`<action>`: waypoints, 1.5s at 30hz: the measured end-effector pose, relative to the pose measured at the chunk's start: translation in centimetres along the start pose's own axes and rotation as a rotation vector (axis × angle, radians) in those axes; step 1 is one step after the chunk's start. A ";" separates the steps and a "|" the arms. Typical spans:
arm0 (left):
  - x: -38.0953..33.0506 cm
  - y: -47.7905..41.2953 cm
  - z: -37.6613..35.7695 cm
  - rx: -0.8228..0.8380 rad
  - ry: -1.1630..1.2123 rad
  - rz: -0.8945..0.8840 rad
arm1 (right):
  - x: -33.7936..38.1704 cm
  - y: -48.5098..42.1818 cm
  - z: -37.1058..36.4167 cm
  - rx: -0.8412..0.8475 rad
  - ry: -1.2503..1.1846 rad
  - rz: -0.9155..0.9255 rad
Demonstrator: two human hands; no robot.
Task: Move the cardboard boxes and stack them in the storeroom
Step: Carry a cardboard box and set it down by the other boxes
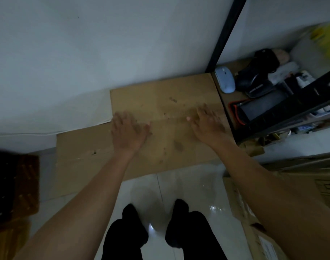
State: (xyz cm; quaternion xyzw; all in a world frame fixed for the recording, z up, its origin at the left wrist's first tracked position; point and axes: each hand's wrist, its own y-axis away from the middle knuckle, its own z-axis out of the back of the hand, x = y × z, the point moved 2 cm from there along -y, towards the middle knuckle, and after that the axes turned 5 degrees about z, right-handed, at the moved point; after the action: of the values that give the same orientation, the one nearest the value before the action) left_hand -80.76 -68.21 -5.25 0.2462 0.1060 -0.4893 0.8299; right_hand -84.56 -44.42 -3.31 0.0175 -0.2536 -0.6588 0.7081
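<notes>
A stained brown cardboard box (160, 98) lies flat against the pale wall, on top of a wider cardboard piece (79, 152) that sticks out to its left. My left hand (127, 129) rests palm down on the top box, left of centre, with the fingers spread. My right hand (209, 121) presses flat on the same box near its right edge. Neither hand curls round anything. Both forearms reach in from the bottom of the frame.
A black shelf post (226, 34) and shelf stand at the right, holding a blue mouse (224, 79) and dark gadgets. More cardboard boxes (258, 222) lie at the lower right. A dark orange object (14, 184) sits at the left. My feet (156, 222) stand on glossy white tiles.
</notes>
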 end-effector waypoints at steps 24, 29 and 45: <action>2.9 23.9 14.4 0.249 -0.408 -0.571 | 13.5 31.4 -1.1 -0.052 -0.236 -0.317; 5.1 30.6 12.9 0.401 -0.467 -0.630 | 14.0 40.5 -4.3 -0.074 -0.317 -0.488; 10.1 63.3 2.2 0.506 -0.545 -0.935 | 3.4 75.7 -14.1 -0.308 -0.479 -0.788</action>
State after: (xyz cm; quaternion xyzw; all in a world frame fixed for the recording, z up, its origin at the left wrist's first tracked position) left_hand -21.17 -51.68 11.74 0.2291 -0.1338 -0.8582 0.4395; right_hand -9.21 -42.04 12.70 -0.1452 -0.2832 -0.8920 0.3209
